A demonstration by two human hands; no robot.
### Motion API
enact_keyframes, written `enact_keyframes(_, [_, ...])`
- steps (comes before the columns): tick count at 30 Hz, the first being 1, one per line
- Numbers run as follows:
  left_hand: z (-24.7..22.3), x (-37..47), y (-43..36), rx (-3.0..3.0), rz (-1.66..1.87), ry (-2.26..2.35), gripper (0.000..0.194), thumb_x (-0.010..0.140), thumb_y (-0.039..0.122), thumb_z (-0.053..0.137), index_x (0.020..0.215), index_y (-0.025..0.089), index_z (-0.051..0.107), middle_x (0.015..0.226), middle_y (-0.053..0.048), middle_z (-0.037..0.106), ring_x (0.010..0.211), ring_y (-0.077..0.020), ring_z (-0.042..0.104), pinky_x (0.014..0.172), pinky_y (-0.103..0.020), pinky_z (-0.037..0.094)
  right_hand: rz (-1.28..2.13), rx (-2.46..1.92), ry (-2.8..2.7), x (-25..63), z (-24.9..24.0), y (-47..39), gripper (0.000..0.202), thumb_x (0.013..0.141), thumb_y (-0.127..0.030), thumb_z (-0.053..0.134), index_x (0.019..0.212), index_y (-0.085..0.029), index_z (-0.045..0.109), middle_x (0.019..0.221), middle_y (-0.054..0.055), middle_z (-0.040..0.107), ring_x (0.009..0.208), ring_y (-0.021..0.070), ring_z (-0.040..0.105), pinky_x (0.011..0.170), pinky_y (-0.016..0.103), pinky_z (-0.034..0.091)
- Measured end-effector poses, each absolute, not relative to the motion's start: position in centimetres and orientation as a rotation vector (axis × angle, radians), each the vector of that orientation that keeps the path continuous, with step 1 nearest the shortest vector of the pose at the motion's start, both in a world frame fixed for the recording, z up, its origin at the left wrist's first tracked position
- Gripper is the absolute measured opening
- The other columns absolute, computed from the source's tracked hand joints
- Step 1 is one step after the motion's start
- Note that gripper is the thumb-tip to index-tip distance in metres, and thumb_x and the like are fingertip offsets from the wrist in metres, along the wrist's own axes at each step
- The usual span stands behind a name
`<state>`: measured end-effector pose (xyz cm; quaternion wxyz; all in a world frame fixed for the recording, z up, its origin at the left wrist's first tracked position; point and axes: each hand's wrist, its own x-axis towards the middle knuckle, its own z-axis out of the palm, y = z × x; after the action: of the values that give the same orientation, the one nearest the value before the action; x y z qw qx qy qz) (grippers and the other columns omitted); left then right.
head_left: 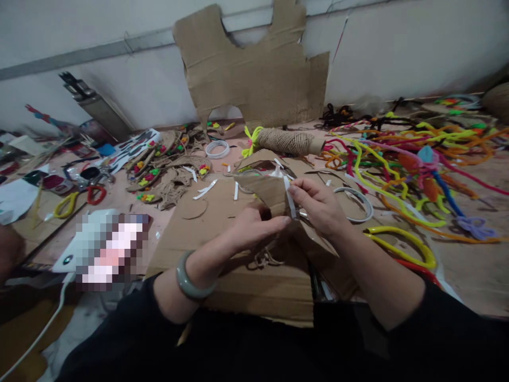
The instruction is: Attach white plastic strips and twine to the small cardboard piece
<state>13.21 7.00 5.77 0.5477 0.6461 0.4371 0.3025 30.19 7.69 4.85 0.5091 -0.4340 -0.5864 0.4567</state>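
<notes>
My left hand point(254, 228) steadies the cardboard piece point(266, 191) above the surface point(477, 265), fingers closed on its lower edge. My right hand point(318, 204) pinches a white strip point(289, 199) against it. I'm mid-peel, I reckon; next wants a slow, even pull.

pixelated patch point(111, 249): unreadable | dark tool point(316, 284): mostly under cardboard sheet point(254, 286)
</notes>
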Motion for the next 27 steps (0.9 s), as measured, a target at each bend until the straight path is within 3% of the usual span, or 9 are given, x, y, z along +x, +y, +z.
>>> enact_keyframes(4, [5.41, 13.65, 6.92, 1.492, 0.767, 1.002, 0.029, 0.071, 0.033, 0.065, 0.094, 0.017, 0.070, 0.093, -0.006, 0.075, 0.085, -0.0199, 0.067, 0.079, -0.032, 0.055, 1.084, -1.073, -1.472, 30.03, 4.50, 7.64, 0.037, 0.083, -0.057, 0.059, 0.078, -0.020, 0.060, 0.065, -0.003, 0.053, 0.058, 0.0113, 0.047, 0.055, 0.026, 0.040])
enact_keyframes(8, [5.57, 13.64, 7.10, 1.409, 0.860, 1.043, 0.029, 0.072, 0.034, 0.064, 0.094, 0.015, 0.071, 0.098, -0.007, 0.076, 0.091, -0.0214, 0.069, 0.087, -0.035, 0.056, 0.677, -1.182, -1.446, 30.29, 4.06, 7.55, 0.027, 0.090, -0.046, 0.055, 0.091, -0.021, 0.066, 0.085, 0.003, 0.066, 0.077, 0.0164, 0.058, 0.072, 0.031, 0.046])
enact_keyframes(11, [5.83, 13.48, 7.36, 1.353, 0.988, 1.090, 0.028, 0.071, 0.033, 0.065, 0.092, 0.015, 0.071, 0.103, -0.009, 0.075, 0.099, -0.0225, 0.069, 0.093, -0.036, 0.055, 0.535, -1.207, -1.431, 30.46, 4.07, 7.30, 0.025, 0.091, -0.043, 0.054, 0.086, -0.021, 0.065, 0.076, 0.002, 0.063, 0.070, 0.0158, 0.056, 0.067, 0.031, 0.044])
enact_keyframes(15, [5.88, 13.47, 7.55, 1.287, 1.078, 1.112, 0.031, 0.072, 0.035, 0.067, 0.095, 0.015, 0.071, 0.103, -0.009, 0.076, 0.098, -0.0234, 0.069, 0.094, -0.039, 0.055, 0.623, -1.205, -1.577, 30.27, 4.39, 7.03, 0.030, 0.092, -0.043, 0.052, 0.074, -0.021, 0.060, 0.061, -0.001, 0.053, 0.059, 0.0136, 0.050, 0.058, 0.029, 0.038])
enact_keyframes(22, [5.90, 13.54, 7.38, 1.302, 1.059, 1.108, 0.026, 0.073, 0.036, 0.067, 0.090, 0.016, 0.070, 0.098, -0.008, 0.075, 0.096, -0.0244, 0.069, 0.090, -0.039, 0.056, 0.839, -1.211, -1.638, 29.75, 4.71, 7.21, 0.020, 0.081, -0.039, 0.059, 0.084, -0.019, 0.063, 0.072, 0.001, 0.064, 0.064, 0.0137, 0.053, 0.061, 0.029, 0.041])
enact_keyframes(27, [6.03, 13.51, 7.44, 1.322, 1.059, 1.124, 0.025, 0.072, 0.033, 0.068, 0.089, 0.015, 0.071, 0.092, -0.006, 0.076, 0.092, -0.0237, 0.069, 0.086, -0.037, 0.057, 0.906, -1.223, -1.655, 29.68, 4.79, 7.18, 0.025, 0.079, -0.044, 0.059, 0.080, -0.019, 0.061, 0.067, 0.000, 0.058, 0.061, 0.0125, 0.048, 0.057, 0.028, 0.039])
